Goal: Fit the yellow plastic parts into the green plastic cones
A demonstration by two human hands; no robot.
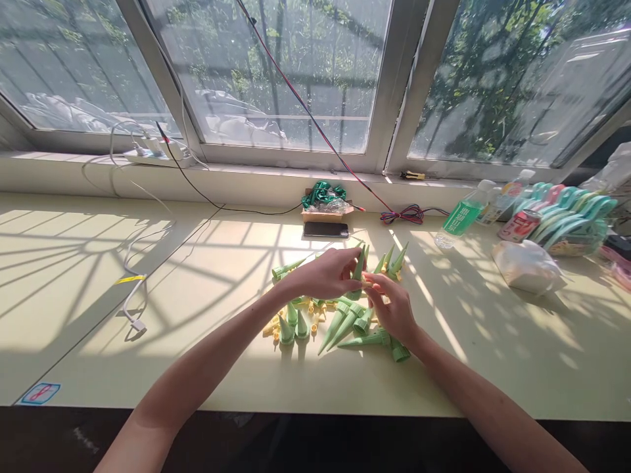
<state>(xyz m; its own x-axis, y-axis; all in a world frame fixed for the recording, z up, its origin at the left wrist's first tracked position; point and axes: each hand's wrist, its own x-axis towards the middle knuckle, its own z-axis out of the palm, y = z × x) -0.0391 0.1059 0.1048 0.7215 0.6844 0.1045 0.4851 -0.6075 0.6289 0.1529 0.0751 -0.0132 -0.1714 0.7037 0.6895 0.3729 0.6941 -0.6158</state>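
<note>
My left hand [332, 270] is closed around a green plastic spike [360, 264], its pointed end up, above the pile. Against the spike's side, the fingers of my right hand [393, 307] pinch what looks like a small yellow plastic piece [365, 284], mostly covered by the fingertips. Several green spikes [346, 323] lie below my hands, some on their sides. To the left, a few more spikes [286, 330] stand with their tips up. Small yellow pieces [314, 328] are scattered among them. Another group of upright spikes [396, 263] is just beyond my right hand.
A phone [325, 230] lies in front of a small box [328, 215] holding green material. At right are a bottle with a green label [461, 217], a can [519, 225], a white plastic bag [526, 266] and pastel plastic items [574, 217]. A white cable [138, 295] lies at left.
</note>
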